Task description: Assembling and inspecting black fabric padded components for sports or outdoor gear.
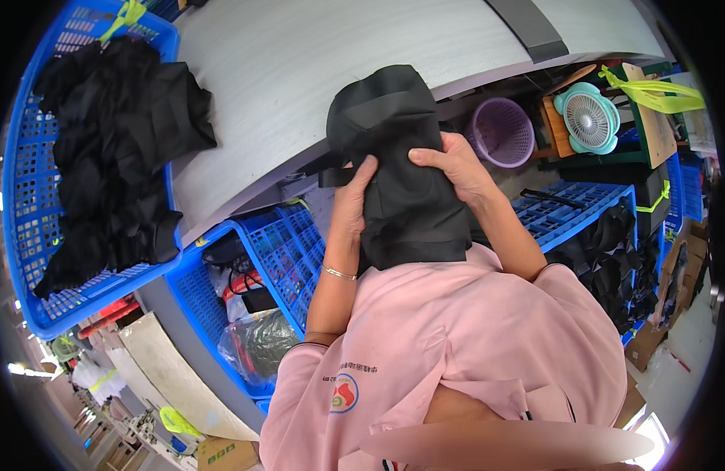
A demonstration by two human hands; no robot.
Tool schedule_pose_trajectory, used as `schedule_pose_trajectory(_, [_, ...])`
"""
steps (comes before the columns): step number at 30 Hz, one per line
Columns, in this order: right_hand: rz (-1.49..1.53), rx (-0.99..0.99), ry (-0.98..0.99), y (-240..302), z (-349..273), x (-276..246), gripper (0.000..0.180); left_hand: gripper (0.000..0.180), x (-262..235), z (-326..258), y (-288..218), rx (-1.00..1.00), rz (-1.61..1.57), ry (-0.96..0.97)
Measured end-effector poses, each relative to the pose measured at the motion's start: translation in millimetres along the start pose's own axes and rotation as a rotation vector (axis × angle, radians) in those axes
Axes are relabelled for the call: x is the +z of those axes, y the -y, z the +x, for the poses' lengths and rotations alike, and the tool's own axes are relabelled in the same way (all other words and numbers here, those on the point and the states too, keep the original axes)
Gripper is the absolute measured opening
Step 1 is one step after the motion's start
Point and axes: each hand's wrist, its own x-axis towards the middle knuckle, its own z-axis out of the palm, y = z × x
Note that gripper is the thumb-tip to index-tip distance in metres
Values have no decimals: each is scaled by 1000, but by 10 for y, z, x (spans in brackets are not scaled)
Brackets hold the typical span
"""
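While the left hand (353, 188) and right hand (463, 171) pinch the black cloth (413, 200), it lies between them (neither is nearer). Its length runs from shirt (488, 330) toward table (284, 78).

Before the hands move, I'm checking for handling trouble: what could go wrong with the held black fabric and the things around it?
The black fabric, gripped at its sides by the left hand and right hand, could crease or slip if either grip loosens.

The thin silver-coloured bracelet behind the left hand might snag cloth that brushes it.

Loose black cloth pieces overhang the rim of the perforated blue plastic basket, so a bump could slide some off.
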Motion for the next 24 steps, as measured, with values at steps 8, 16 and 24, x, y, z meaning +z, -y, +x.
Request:
schedule_pose_trajectory(8, [-895,-300,-245,-166,95,24,36,52,53,54,196,185,344,-202])
schedule_pose_trajectory(16, [-63,22,54,-113,-87,-129,28,45,-127,1,69,-237,-62,17])
schedule_pose_trajectory(24, [-322,-216,-31,-250,-205,-222,29,50,-250,-222,135,-65,24,83])
